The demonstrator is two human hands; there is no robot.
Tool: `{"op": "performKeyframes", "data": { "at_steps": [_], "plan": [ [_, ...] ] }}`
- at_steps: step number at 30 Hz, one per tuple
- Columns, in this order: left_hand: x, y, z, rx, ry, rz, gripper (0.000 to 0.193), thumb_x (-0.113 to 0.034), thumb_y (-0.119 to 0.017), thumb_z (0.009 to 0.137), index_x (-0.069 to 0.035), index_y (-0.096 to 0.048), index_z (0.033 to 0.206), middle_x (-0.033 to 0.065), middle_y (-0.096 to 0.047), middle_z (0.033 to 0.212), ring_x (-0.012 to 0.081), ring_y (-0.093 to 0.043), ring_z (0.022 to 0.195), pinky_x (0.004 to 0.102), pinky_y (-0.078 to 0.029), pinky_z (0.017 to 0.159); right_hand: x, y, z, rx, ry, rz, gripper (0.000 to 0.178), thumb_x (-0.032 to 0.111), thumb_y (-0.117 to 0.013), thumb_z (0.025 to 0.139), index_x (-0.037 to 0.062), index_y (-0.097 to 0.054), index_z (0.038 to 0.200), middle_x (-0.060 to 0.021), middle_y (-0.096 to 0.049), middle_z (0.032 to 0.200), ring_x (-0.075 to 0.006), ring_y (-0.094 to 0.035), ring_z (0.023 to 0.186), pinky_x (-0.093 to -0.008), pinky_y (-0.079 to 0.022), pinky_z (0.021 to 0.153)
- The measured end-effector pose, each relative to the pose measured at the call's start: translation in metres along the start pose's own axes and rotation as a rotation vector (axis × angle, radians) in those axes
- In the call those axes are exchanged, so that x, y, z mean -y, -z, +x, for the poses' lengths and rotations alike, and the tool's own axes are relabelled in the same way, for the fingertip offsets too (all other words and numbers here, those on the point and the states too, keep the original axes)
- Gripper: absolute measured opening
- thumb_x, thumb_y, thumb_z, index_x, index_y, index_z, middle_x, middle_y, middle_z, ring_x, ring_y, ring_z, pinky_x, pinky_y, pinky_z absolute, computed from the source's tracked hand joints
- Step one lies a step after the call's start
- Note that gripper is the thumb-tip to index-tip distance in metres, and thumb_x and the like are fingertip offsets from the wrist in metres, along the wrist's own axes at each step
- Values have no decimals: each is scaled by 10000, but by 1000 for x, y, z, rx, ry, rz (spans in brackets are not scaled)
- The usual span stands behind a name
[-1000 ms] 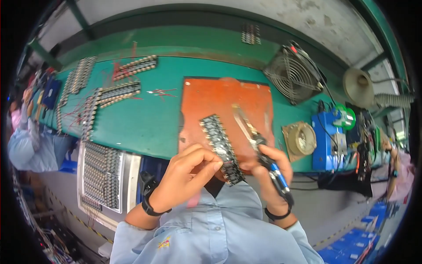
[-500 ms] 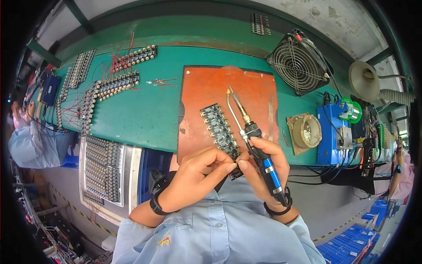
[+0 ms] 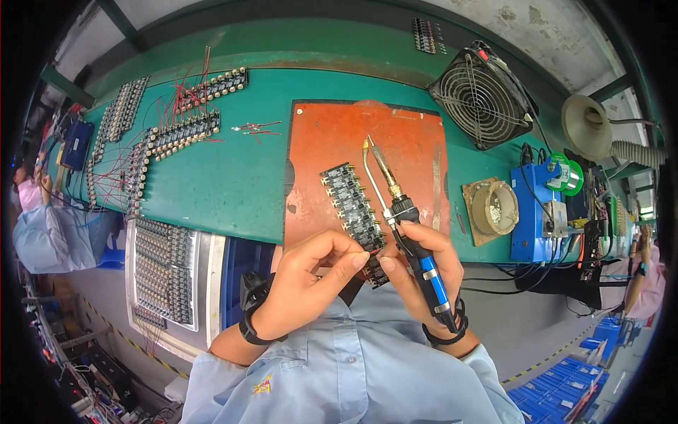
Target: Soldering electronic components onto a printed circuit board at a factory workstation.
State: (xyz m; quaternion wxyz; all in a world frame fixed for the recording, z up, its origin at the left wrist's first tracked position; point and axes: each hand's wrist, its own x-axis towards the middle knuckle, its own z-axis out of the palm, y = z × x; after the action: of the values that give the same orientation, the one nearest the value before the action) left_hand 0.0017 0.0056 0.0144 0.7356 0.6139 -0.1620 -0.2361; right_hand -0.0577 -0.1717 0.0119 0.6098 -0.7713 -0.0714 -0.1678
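The right hand [image 3: 427, 275] is gripping a blue-and-black soldering iron [image 3: 431, 277] while its thumb is reaching in beside the board — so any roll of that wrist could be swinging the metal tip sideways into the components, and, if hot, it might be scorching them. The left hand [image 3: 314, 272] is pinching narrowly, thumb and forefinger nearly meeting around a small reddish piece [image 3: 375, 251], perhaps a wire end; something so slight could be slipping free if the pinch loosens. The board's lower end is extending past the near edge of the orange mat [image 3: 304, 155], so uneven pressing there could be tilting it; whether anything is supporting it from below, I cannot tell.

The black circuit board strip [image 3: 349, 203] is lying aslant near the middle of the frame, its upper part over the mat, its lower part running down between the two hands. The left fingertips are crossing over its lower half, and the right thumb is sitting just beside its right edge. The iron is pointing upward, right of the strip — its tip is standing apart from the board, toward the top of the mat.
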Motion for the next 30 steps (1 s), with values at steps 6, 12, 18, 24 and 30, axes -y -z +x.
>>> {"op": "performKeyframes", "data": {
  "at_steps": [6,12,18,24,30],
  "plan": [
    [0,-1,-1,49,-11,68,120,-86,-610,920,31,-587,910,46,-624,837,78,-592,769,229,-494,636,2,-1,4,-11,-29,65,470,-61,-654,825,-9,-455,1247,-112,-613,960,-117,-603,848,-242,-517,702],
    [3,-2,-1,22,-34,51,124,-89,-609,922,32,-587,906,47,-623,836,75,-592,762,226,-494,626,1,0,5,26,-11,34,483,-63,-650,823,-12,-444,1257,-118,-614,960,-132,-610,849,-245,-517,703],
    [-4,-2,0,37,18,56,118,-81,-606,922,35,-587,911,47,-626,828,84,-603,762,231,-504,638,2,3,9,24,-32,116,476,-70,-635,828,-18,-437,1258,-121,-618,945,-145,-615,844,-254,-512,718],
    [-1,-3,0,33,22,63,114,-74,-601,924,38,-585,918,50,-624,832,89,-609,765,236,-509,654,-3,1,6,38,-20,32,474,-71,-630,828,-20,-436,1257,-117,-618,935,-145,-614,845,-263,-512,729],
    [3,-1,2,26,5,29,115,-70,-603,921,43,-584,917,61,-626,835,95,-614,754,240,-508,660,-3,1,7,40,-24,59,469,-69,-626,830,-22,-436,1256,-112,-616,932,-140,-612,835,-259,-510,722]
  ]
}}
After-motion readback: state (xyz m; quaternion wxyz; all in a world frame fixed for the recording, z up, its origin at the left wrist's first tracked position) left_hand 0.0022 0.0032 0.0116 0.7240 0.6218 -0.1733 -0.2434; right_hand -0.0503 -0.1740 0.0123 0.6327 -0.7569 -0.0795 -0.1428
